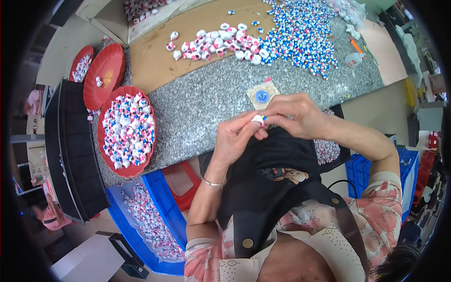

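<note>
Near the counter's front edge, my left hand [233, 135] pinches a small white and pink toy piece [258, 120] between thumb and fingers. My right hand [295, 114] meets it from the other side, its fingertips closed on a tiny blue part [264, 118] at the piece's right side. Whether the two are joined cannot be made out. Just beyond my fingers, a blue round disc [262, 97] rests on a pale square pad [272, 89].
A pile of white and pink pieces [218, 43] and a heap of small blue and white parts [305, 35] lie on the counter [197, 101]. At left, a red scalloped bowl [152, 136] holds finished-looking pieces. A blue crate [120, 207] stands below. An orange-tipped tool [355, 45] lies at right.
</note>
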Action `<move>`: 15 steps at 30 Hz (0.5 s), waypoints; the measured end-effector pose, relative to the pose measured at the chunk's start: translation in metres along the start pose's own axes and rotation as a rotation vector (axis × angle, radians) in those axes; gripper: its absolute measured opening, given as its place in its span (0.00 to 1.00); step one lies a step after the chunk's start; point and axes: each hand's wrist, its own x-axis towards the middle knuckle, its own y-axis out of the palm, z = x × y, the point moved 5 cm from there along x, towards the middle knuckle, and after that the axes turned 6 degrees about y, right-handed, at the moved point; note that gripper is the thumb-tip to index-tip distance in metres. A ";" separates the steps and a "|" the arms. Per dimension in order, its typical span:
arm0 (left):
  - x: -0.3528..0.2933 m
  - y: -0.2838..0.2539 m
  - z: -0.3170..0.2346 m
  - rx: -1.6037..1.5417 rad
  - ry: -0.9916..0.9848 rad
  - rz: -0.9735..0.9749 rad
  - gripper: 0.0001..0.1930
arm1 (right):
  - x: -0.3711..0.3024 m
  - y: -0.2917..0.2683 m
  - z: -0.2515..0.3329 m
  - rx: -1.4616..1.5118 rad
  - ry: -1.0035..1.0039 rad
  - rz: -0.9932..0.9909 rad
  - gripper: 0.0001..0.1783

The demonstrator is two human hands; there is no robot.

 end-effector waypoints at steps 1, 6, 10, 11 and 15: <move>-0.002 -0.001 0.000 -0.007 -0.039 -0.013 0.14 | 0.001 0.003 0.002 0.035 -0.007 -0.008 0.07; -0.011 -0.008 -0.001 -0.006 -0.084 -0.034 0.14 | 0.007 0.014 -0.007 0.176 0.127 0.059 0.05; -0.021 -0.056 -0.050 0.592 0.067 -0.234 0.14 | 0.019 0.000 -0.048 -0.009 0.108 -0.027 0.07; -0.031 -0.082 -0.072 0.777 0.122 -0.389 0.14 | 0.024 -0.014 -0.063 -0.131 0.142 -0.131 0.07; -0.037 -0.115 -0.144 1.721 0.452 -0.618 0.16 | 0.040 -0.048 -0.094 -0.432 0.157 -0.207 0.10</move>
